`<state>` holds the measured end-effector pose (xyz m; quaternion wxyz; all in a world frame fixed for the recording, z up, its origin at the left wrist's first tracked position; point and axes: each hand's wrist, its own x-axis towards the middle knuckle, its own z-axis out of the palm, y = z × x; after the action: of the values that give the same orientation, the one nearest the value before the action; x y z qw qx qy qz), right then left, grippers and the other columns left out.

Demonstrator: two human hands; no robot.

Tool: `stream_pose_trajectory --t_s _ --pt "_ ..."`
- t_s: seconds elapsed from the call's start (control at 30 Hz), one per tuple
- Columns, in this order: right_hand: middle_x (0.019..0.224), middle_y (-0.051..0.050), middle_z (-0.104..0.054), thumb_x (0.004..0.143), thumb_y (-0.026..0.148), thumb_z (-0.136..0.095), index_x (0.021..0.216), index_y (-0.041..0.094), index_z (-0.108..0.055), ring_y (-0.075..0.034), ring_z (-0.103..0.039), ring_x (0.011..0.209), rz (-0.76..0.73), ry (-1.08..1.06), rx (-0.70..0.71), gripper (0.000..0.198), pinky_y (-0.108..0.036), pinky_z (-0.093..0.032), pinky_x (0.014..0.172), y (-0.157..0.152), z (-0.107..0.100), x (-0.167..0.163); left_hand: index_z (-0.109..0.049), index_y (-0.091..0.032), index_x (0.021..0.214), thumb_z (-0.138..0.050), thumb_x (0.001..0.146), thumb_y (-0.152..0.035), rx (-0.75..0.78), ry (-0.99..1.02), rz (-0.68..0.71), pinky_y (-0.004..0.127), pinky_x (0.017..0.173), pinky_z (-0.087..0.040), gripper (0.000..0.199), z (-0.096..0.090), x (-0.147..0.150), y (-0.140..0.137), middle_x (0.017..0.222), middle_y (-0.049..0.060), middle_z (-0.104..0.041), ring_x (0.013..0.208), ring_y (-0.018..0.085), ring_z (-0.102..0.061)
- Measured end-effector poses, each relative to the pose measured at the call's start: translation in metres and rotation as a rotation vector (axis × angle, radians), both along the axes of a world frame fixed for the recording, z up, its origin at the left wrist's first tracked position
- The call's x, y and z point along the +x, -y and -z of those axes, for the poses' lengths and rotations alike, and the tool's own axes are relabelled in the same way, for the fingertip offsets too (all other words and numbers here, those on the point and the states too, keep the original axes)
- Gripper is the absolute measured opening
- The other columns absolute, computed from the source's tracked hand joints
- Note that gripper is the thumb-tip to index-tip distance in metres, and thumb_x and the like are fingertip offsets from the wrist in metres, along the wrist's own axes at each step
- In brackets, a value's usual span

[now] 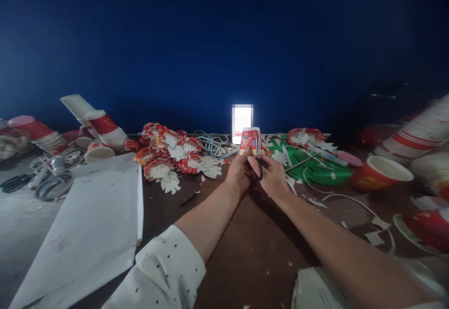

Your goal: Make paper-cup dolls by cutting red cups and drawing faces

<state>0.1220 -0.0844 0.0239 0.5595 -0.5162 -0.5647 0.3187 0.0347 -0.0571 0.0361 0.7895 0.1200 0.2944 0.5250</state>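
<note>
A red and white paper cup [249, 141] is held up in front of me, with my left hand [238, 173] closed round its lower part. My right hand [272, 174] grips a pair of scissors [260, 168]. Their dark handle loop shows at the fingers, and the blades rise along the cup's right side, where a slit-like line runs. Both hands are close together above the brown table [238, 253]. How deep the blades sit in the cup cannot be made out.
Red and white paper cutouts [171, 152] lie left of my hands, near a large white board [101, 215]. Stacked cups [107, 128] stand farther left. On the right are a green sheet [324, 171], a red cup [380, 173] and paper scraps. A bright screen [242, 117] stands behind.
</note>
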Motion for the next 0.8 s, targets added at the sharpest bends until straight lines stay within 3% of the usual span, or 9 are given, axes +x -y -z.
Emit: stream_pose_trajectory --t_s 0.2,0.33,0.47,0.63,0.8 --pt "0.05 0.003 -0.054 0.072 0.052 -0.068 0.075 0.018 -0.067 -0.011 -0.048 0.045 -0.033 -0.081 -0.058 0.035 -0.023 -0.038 0.045 0.005 -0.009 -0.004 -0.054 -0.014 0.064 -0.068 0.073 -0.045 0.078 -0.06 0.051 0.023 0.032 -0.03 0.035 -0.002 -0.004 0.001 0.045 -0.002 -0.052 0.031 0.01 -0.044" --pt "0.049 0.003 -0.053 0.07 0.052 -0.07 0.074 0.017 -0.066 -0.011 -0.047 0.043 -0.038 -0.121 -0.093 0.036 -0.023 -0.037 0.044 0.007 -0.014 -0.005 -0.054 -0.014 0.067 -0.062 0.078 -0.043 0.089 -0.05 0.088 0.025 0.034 -0.034 0.032 0.001 -0.009 -0.005 0.048 0.0 -0.054 0.033 0.013 -0.047" --pt "0.049 0.002 -0.054 0.069 0.054 -0.069 0.075 0.017 -0.067 -0.012 -0.048 0.043 -0.03 -0.105 -0.115 0.038 -0.024 -0.038 0.044 0.006 -0.015 -0.003 -0.053 -0.015 0.067 -0.062 0.078 -0.039 0.083 -0.011 0.026 0.024 0.038 -0.037 0.028 0.001 -0.014 -0.01 0.052 0.001 -0.057 0.038 0.012 -0.049" --pt "0.064 -0.002 -0.064 0.07 0.053 -0.068 0.083 0.017 -0.069 -0.017 -0.057 0.058 -0.02 0.022 -0.061 0.039 -0.027 -0.044 0.054 0.001 -0.006 0.0 -0.055 -0.014 0.07 -0.064 0.078 -0.033 0.03 -0.008 0.033 0.025 0.044 -0.042 0.022 -0.005 -0.014 -0.007 0.053 0.002 -0.056 0.043 0.013 -0.053" --pt "0.078 -0.004 -0.069 0.075 0.05 -0.064 0.092 0.017 -0.067 -0.018 -0.06 0.069 -0.092 0.093 -0.034 0.037 -0.028 -0.047 0.064 0.0 0.001 0.0 -0.054 -0.015 0.07 -0.069 0.073 -0.025 0.049 0.023 -0.133 0.022 0.052 -0.045 0.018 -0.004 -0.011 -0.012 0.052 -0.003 -0.051 0.045 0.009 -0.051"
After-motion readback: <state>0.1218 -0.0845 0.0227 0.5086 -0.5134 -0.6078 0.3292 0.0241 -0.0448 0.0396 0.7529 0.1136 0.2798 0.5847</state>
